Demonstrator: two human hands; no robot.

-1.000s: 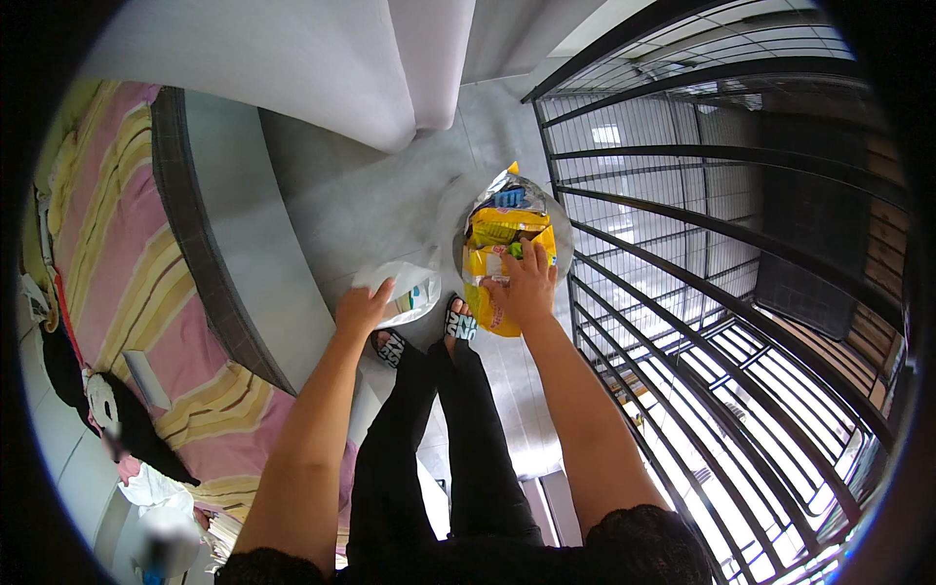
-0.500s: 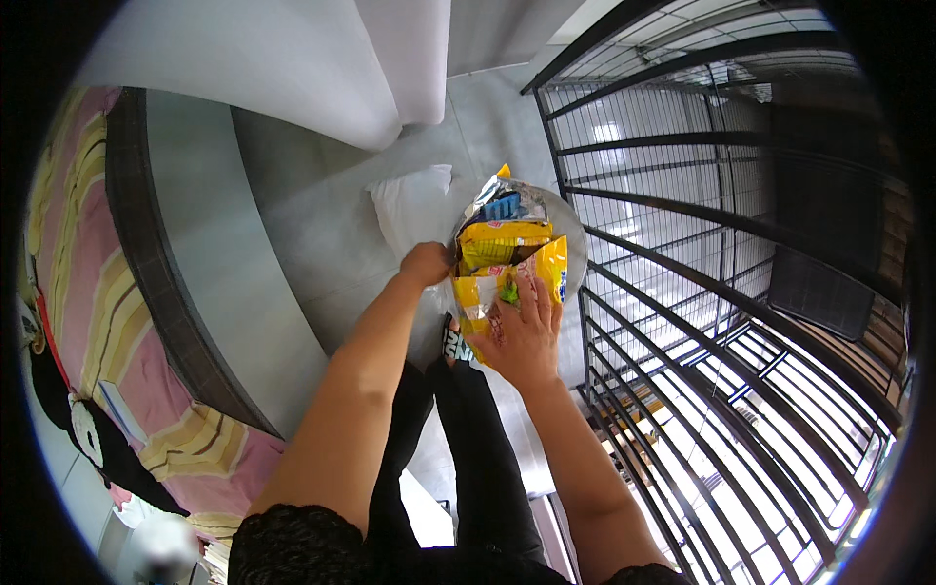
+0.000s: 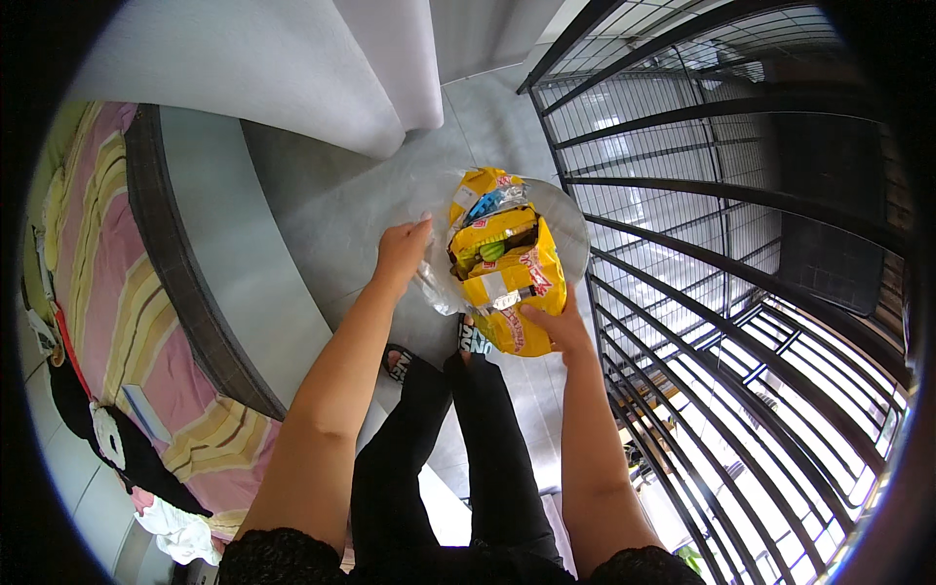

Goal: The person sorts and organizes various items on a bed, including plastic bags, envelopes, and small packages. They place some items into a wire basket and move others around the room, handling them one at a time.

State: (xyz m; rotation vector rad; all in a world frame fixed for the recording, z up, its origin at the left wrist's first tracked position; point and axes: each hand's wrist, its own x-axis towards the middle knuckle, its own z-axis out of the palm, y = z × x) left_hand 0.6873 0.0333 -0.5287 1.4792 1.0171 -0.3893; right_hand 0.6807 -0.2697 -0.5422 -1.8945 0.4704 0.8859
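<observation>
Yellow snack packets (image 3: 478, 183) crowd together in front of me, partly inside a clear plastic bag (image 3: 437, 288). My right hand (image 3: 564, 330) is closed on the lower side of the nearest, largest yellow packet (image 3: 522, 327), thumb on its front. Between the packets a green piece (image 3: 493, 251) and a blue one (image 3: 483, 205) show. My left hand (image 3: 405, 253) pinches the edge of the clear bag, to the left of the packets. Behind them is a round grey, smooth-topped surface (image 3: 572, 222), mostly covered.
Black metal bars (image 3: 731, 195) with wire mesh rise along the right. On the left lies a bed with a pink and yellow striped cover (image 3: 161, 322). A pale curtain-like panel (image 3: 390, 58) hangs at the far side. My sandalled foot (image 3: 398, 363) stands on the grey tiled floor (image 3: 331, 214).
My right hand has shifted from the front of the yellow packet to its lower right side. My left hand has moved left and up, spreading the clear bag. The packets have tilted.
</observation>
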